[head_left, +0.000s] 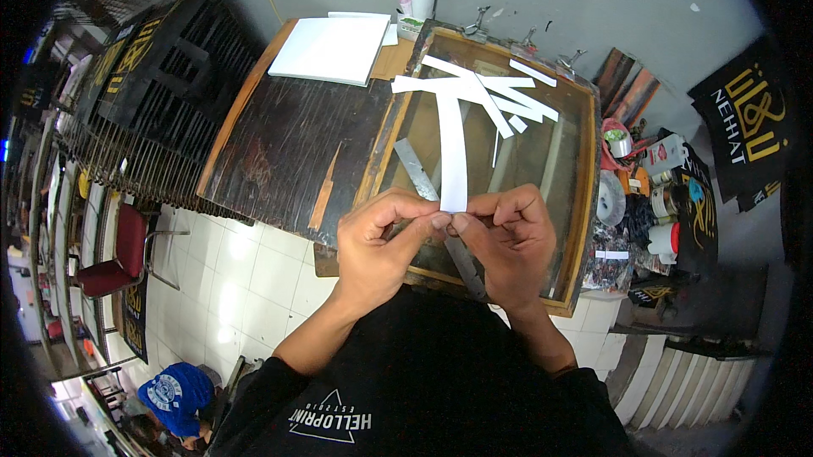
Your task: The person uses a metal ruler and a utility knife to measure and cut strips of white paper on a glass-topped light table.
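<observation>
A long white paper strip (453, 152) runs away from me over a wood-framed printing screen (584, 194). Its near end is pinched between the thumbs and fingers of my left hand (385, 245) and my right hand (508, 241), which nearly touch. Beyond it, several loose white strips (500, 97) lie crossed over one another on the screen. A grey metal ruler (415, 167) lies slantwise on the screen beneath my hands, which hide its middle part.
A stack of white paper (330, 49) sits on the dark wooden table (279, 131), near a thin wood splinter (326, 190). Tubs and tools (665, 203) crowd the right side. A red chair (118, 254) and a person in blue (176, 398) are at left.
</observation>
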The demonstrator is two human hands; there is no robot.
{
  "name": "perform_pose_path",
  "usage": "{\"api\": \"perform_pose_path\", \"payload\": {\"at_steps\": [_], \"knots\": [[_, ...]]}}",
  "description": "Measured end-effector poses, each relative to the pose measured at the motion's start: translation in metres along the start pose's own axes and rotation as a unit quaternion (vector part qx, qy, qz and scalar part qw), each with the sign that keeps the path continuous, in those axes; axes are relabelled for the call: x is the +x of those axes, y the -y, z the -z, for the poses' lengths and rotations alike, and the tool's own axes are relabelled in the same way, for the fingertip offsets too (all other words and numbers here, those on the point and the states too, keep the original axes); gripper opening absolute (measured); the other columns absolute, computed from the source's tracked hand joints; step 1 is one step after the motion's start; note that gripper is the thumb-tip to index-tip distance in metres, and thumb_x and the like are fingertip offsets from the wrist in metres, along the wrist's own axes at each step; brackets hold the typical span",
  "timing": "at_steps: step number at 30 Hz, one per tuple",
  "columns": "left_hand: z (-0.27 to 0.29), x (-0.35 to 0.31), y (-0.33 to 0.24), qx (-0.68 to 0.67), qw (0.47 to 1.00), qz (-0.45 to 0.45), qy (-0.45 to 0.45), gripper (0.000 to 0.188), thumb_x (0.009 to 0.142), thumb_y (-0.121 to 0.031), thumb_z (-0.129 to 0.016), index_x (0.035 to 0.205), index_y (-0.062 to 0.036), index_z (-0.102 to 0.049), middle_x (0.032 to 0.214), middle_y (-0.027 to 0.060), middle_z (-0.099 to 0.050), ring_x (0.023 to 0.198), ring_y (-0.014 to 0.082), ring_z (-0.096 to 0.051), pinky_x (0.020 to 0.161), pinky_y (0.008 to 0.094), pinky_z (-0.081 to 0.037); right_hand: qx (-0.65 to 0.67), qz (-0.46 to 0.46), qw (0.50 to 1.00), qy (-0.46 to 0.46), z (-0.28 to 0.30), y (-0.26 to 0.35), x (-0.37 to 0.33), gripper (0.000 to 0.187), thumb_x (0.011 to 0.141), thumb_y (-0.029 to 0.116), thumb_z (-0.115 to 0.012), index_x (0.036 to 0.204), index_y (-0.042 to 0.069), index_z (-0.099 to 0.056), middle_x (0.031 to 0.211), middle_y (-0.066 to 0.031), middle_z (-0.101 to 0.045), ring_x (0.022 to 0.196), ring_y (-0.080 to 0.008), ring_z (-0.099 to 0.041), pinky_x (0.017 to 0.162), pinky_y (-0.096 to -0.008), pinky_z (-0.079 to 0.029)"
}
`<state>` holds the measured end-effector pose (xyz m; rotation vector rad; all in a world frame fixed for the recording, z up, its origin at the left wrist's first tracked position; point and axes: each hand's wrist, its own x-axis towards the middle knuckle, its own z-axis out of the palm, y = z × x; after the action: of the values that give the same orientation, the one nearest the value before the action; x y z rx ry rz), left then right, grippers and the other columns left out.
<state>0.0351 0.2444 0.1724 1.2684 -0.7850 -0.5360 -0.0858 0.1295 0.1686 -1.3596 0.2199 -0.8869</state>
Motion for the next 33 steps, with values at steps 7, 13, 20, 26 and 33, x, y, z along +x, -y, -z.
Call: {"api": "perform_pose_path", "payload": {"at_steps": [7,13,20,26,33], "knots": [[-0.008,-0.003,-0.001,0.177,0.983,-0.049,-0.024,0.007,0.092,0.002,-0.069,0.09,0.0029,-0.062,0.084,0.0077,-0.063,0.074,0.0117,-0.06,0.068,0.0257,-0.048,-0.045,0.021,0.998,-0.04,-0.003,-0.011,-0.003,0.033,0.088,-0.013,-0.066,0.093,0.007,-0.039,0.097,-0.0174,-0.067,0.089,-0.0125,-0.065,0.08,-0.026,-0.054],[-0.008,0.0,0.005,0.204,0.974,-0.1,-0.019,0.007,0.093,-0.001,-0.068,0.091,0.0014,-0.062,0.082,0.0046,-0.061,0.072,0.01,-0.056,0.065,0.024,-0.045,-0.128,0.047,0.99,-0.023,0.001,-0.015,-0.004,0.029,0.09,-0.007,-0.069,0.092,0.006,-0.043,0.098,-0.0164,-0.069,0.092,-0.0129,-0.066,0.08,-0.0263,-0.054],[0.005,0.004,0.01,-0.024,0.993,0.115,-0.027,0.006,0.095,-0.003,-0.067,0.095,0.0002,-0.063,0.079,0.0003,-0.062,0.068,0.0044,-0.055,0.062,0.0207,-0.043,-0.316,-0.098,0.944,0.013,0.0,0.014,0.003,0.039,0.088,0.012,-0.079,0.123,0.005,-0.065,0.117,-0.0172,-0.068,0.111,-0.0266,-0.069,0.086,-0.0368,-0.058],[0.013,0.014,0.009,-0.092,0.981,0.167,0.045,0.006,0.096,-0.005,-0.065,0.098,-0.0002,-0.062,0.082,-0.0001,-0.064,0.067,0.0037,-0.056,0.061,0.0194,-0.044,-0.51,0.256,0.816,0.09,0.009,0.007,0.007,0.033,0.077,0.008,-0.08,0.11,0.008,-0.073,0.115,-0.0112,-0.066,0.098,-0.0295,-0.067,0.08,-0.038,-0.055],[0.008,0.014,0.003,-0.075,0.975,0.195,0.074,0.006,0.095,-0.004,-0.064,0.099,-0.0006,-0.061,0.081,0.0028,-0.064,0.069,0.0076,-0.061,0.064,0.0221,-0.046,-0.433,0.173,0.878,0.114,0.009,0.012,0.019,0.023,0.074,0.003,-0.078,0.094,0.005,-0.068,0.109,-0.0092,-0.067,0.094,-0.0287,-0.064,0.079,-0.0386,-0.051]]}}
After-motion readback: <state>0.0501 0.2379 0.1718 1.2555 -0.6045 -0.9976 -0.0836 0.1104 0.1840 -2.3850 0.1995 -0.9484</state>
